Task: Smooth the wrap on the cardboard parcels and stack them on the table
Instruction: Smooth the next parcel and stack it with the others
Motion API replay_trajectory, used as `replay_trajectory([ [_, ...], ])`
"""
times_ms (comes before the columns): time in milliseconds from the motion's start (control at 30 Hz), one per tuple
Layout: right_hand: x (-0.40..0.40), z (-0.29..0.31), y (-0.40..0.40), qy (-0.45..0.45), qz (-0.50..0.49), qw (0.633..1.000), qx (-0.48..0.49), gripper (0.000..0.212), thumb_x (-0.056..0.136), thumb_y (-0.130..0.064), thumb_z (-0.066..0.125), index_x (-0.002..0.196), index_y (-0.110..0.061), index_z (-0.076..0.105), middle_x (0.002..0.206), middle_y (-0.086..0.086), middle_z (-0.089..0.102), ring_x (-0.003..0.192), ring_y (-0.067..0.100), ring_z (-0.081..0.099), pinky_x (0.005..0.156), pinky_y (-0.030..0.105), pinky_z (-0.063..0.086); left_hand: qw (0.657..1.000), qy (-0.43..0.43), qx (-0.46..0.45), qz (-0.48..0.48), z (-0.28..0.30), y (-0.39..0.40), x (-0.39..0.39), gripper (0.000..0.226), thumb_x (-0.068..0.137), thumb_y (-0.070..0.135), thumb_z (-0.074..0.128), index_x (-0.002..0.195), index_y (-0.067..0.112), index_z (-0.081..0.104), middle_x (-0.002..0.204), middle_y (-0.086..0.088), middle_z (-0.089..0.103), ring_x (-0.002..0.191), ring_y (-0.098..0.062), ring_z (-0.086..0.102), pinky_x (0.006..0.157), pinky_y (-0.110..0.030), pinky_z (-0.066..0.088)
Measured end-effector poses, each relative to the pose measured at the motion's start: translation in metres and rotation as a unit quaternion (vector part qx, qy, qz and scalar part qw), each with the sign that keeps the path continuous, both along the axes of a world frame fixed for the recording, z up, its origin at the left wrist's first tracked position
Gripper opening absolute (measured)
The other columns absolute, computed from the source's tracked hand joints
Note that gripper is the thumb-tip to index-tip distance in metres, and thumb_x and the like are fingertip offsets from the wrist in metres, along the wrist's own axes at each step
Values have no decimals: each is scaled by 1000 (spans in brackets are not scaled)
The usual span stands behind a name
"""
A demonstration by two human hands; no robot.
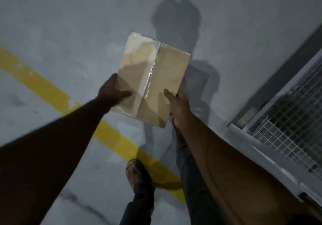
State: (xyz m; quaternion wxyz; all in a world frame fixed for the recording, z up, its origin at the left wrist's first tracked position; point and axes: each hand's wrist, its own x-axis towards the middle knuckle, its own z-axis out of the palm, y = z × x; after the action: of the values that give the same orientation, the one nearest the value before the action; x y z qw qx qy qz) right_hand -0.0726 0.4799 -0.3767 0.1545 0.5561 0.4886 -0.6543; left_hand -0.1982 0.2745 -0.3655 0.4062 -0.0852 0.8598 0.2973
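Above a grey concrete floor [69,54] crossed by a yellow painted stripe [43,89], a person holds one flat, tan cardboard parcel in clear glossy wrap [151,78] out in front at arm's length. The parcel's long axis runs from about 5 o'clock near the body to 11 o'clock at its far end, with a raised seam of wrap along the middle. Both hands grip the near end: the left hand [111,94] at the 8 o'clock edge, thumb flat on the top face, and the right hand [177,106] at the 4 o'clock edge, thumb on top and fingers curled beneath. Neither hand is plainly nearer the seam. No table shows; a white wire-mesh panel [287,120] stands at 3 o'clock. Smoothing would likely mean one thumb sliding away toward 11 o'clock.
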Motion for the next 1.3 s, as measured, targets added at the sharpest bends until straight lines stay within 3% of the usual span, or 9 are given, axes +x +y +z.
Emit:
replay_trajectory([
  [167,13,176,5,63,52,991,106,50,97,-13,70,145,-21,58,124,-5,72,111,16,69,99,41,57,987,41,143,62,173,-17,42,73,83,25,84,145,41,50,123,17,70,105,5,67,84,-19,57],
  [300,57,357,4,122,34,975,182,62,98,-16,68,156,-24,47,143,-2,64,126,18,63,109,46,51,969,92,227,29,351,-24,84,74,93,20,77,152,46,40,142,16,61,122,-16,65,101,-44,56],
  [500,172,583,-7,258,-46,920,291,61,101,-11,59,155,-36,45,162,-2,45,151,21,39,119,49,40,918,219,331,4,572,-12,177,67,100,11,66,157,33,38,151,12,54,135,-13,56,108,-35,50],
  [633,270,684,0,332,-197,854,348,56,102,-9,63,147,-39,48,136,-20,66,123,6,64,90,25,57,888,263,377,-17,666,29,254,68,99,22,68,159,23,37,156,12,48,141,-7,49,113,-33,45],
  [767,356,728,20,361,-348,785,363,49,105,-9,59,144,-31,41,142,-14,62,126,3,62,94,20,54,868,262,401,-134,733,96,317,87,88,41,71,161,18,29,160,2,43,145,-14,44,116,-48,41],
  [933,450,741,73,357,-449,729,375,43,104,-7,57,140,-26,41,137,3,67,120,10,67,87,19,55,803,277,456,-267,772,188,393,65,92,28,76,148,26,43,141,8,58,128,-12,58,105,-50,51],
  [1033,517,737,126,353,-461,730,361,35,101,-6,65,127,-23,49,126,10,72,114,17,71,93,32,59,793,331,405,-312,784,260,438,76,85,44,76,149,19,42,143,-1,56,131,-24,54,106,-53,46],
  [1167,594,732,194,324,-470,761,310,27,97,-6,71,113,-21,55,115,11,76,102,18,76,83,34,62,756,430,326,-371,805,376,491,64,85,61,65,135,23,55,128,-1,66,120,-27,61,99,-52,48],
  [1300,636,732,240,303,-546,760,181,28,95,0,72,119,-7,59,116,18,73,91,24,75,70,32,62,728,399,291,-476,814,480,519,67,77,57,73,135,26,57,127,-1,67,118,-25,61,103,-53,46],
])
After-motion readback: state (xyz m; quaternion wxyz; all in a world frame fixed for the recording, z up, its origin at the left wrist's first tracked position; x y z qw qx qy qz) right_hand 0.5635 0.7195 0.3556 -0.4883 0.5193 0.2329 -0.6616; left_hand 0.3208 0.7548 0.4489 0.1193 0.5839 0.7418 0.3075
